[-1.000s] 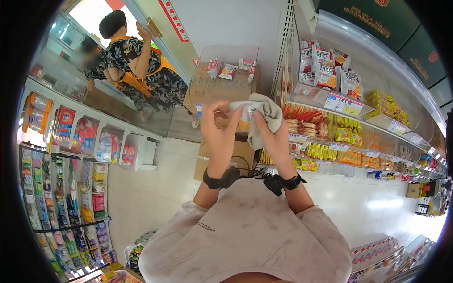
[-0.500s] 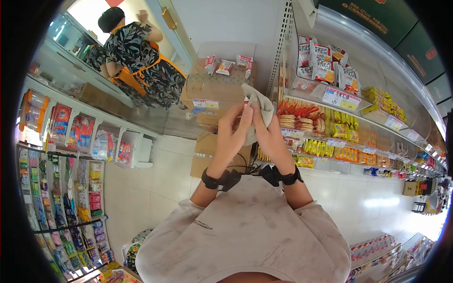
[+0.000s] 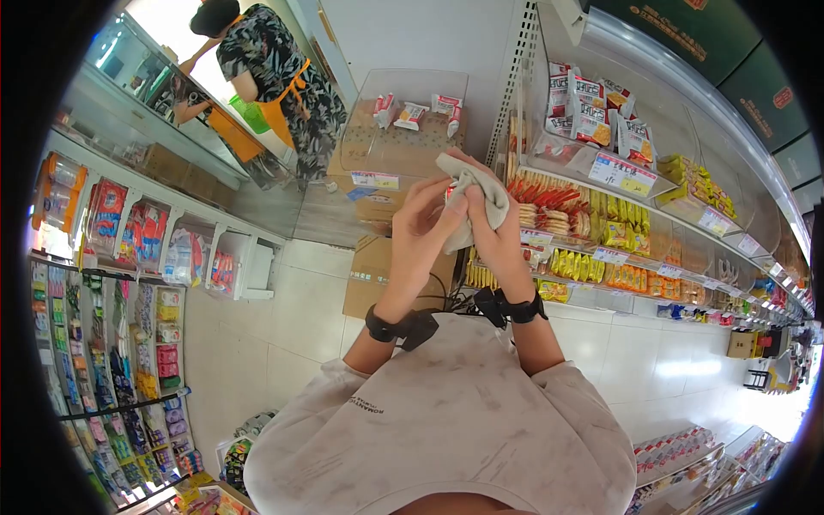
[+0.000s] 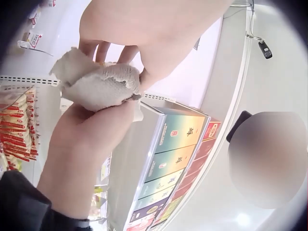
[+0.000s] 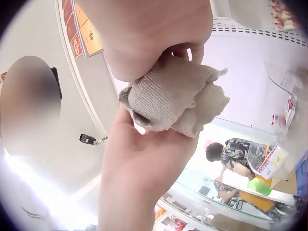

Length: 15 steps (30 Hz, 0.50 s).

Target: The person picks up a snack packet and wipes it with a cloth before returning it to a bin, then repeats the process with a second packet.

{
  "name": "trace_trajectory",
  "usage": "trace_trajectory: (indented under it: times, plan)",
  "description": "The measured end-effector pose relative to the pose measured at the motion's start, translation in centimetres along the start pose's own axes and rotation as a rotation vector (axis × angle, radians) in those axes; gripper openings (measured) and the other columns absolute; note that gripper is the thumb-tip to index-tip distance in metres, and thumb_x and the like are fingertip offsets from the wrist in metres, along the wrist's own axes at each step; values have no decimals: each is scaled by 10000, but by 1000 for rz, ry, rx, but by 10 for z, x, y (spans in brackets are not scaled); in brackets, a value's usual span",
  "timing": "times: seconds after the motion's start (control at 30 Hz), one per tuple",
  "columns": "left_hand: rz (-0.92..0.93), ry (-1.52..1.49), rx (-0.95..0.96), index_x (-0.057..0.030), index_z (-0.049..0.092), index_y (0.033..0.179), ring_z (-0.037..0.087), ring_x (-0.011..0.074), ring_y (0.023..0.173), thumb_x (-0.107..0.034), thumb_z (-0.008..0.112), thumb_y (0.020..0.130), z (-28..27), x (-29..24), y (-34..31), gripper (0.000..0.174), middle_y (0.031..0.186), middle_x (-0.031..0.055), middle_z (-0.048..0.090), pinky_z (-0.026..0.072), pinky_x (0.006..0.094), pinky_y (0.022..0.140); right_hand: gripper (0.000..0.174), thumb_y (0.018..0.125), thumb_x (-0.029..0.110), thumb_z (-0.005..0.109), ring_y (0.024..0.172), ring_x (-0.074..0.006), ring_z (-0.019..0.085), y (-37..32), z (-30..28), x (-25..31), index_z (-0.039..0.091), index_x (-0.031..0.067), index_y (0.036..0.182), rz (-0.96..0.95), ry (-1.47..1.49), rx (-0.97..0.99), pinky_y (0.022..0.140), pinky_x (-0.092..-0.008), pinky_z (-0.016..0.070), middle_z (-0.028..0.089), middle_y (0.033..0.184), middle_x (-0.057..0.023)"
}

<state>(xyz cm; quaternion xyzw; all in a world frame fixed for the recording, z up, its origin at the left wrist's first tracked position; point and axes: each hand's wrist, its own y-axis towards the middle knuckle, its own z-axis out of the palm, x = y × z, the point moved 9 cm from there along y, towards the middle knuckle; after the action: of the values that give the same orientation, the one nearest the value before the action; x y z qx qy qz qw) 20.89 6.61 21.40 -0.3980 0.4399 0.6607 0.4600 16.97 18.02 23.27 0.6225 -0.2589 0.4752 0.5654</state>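
My right hand (image 3: 498, 245) grips a folded grey cloth (image 3: 487, 190), with the thumb pressed on top of it. The cloth wraps most of a small snack packet, and only a red and white edge of the packet (image 3: 449, 192) peeks out in the head view. On the other side, my left hand (image 3: 418, 230) holds that packet edge between thumb and curled fingers. Both hands meet at chest height, in front of a lidded box. In the right wrist view the ribbed cloth (image 5: 163, 98) lies bunched between the two hands, its frayed edges loose.
Similar snack packets (image 3: 412, 116) lie on the clear lid of the box (image 3: 356, 159). Tiered shelves of wrapped crackers (image 3: 590, 120) stand close on the right. A cardboard box (image 3: 369, 279) is on the floor below. A person in an orange apron (image 3: 275, 77) stands behind, by a glass panel.
My left hand has come from spread fingers, with the packet's face showing, to close against the cloth. The cloth now covers most of the packet. The person behind has lowered an arm and leaned over.
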Motion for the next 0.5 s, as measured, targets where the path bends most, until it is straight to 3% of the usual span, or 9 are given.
trace_trajectory:
  times: [0.1, 0.2, 0.3, 0.4, 0.5]
  plan:
    - [-79, -123, -14, 22, 612, 1285, 566, 126, 1181, -183, 633, 1017, -5, 5, -3, 338, 1190, 40, 618, 469, 288, 982, 421, 1009, 82, 534, 1403, -244, 467, -3, 11, 9, 529, -23, 1416, -8, 55, 68, 1156, -371, 351, 490, 1526, -152]
    - [-149, -247, -72, -1, 601, 1288, 586, 106, 1131, -238, 566, 1055, -10, 11, -9, 334, 1184, 40, 630, 472, 279, 951, 460, 974, 79, 567, 1500, -338, 332, -5, 25, 35, 522, -21, 1421, -243, -338, 166, 1228, -472, 228, 434, 1570, -138]
    - [-228, -361, -96, -10, 604, 1261, 612, 105, 1082, -257, 529, 1071, -22, 20, -9, 321, 1166, 46, 648, 479, 285, 928, 493, 956, 129, 596, 1516, -391, 265, -10, 37, 25, 523, -14, 1422, -303, -492, 255, 1242, -530, 160, 466, 1545, -130]
    - [-272, -406, -78, -11, 606, 1262, 627, 119, 1074, -261, 503, 1081, -32, 25, -9, 326, 1165, 55, 655, 487, 289, 922, 470, 993, 157, 562, 1527, -379, 248, -14, 40, 11, 513, -10, 1429, -266, -375, 233, 1242, -529, 157, 488, 1531, -120]
    - [-257, -464, -148, -14, 603, 1259, 628, 148, 1111, -288, 472, 1091, -49, 31, -11, 348, 1204, 66, 652, 492, 304, 954, 431, 1038, 160, 518, 1478, -311, 374, -17, 44, 7, 506, -14, 1431, -132, -272, 220, 1219, -460, 255, 518, 1506, -114]
